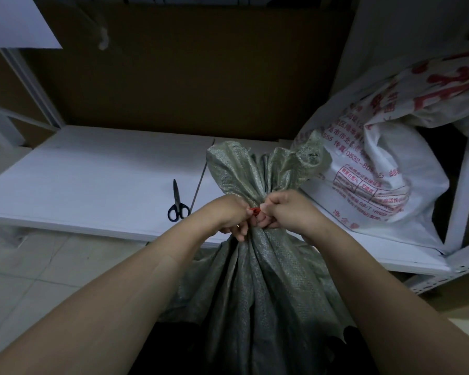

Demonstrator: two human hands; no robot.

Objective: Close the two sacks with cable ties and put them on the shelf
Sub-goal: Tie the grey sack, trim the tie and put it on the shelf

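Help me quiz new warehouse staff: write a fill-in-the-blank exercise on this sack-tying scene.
1. The left hand and right hand pinch a cable tie coloured ____.
2. The scissors lie on the shelf, to the ____ of the green sack.
3. The white sack rests on the ____.
Missing words: red; left; shelf.

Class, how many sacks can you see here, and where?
2. The green woven sack stands in front of the shelf, its neck held by the left hand and right hand. The white printed sack lies on the shelf, at right; its folds may hide another.
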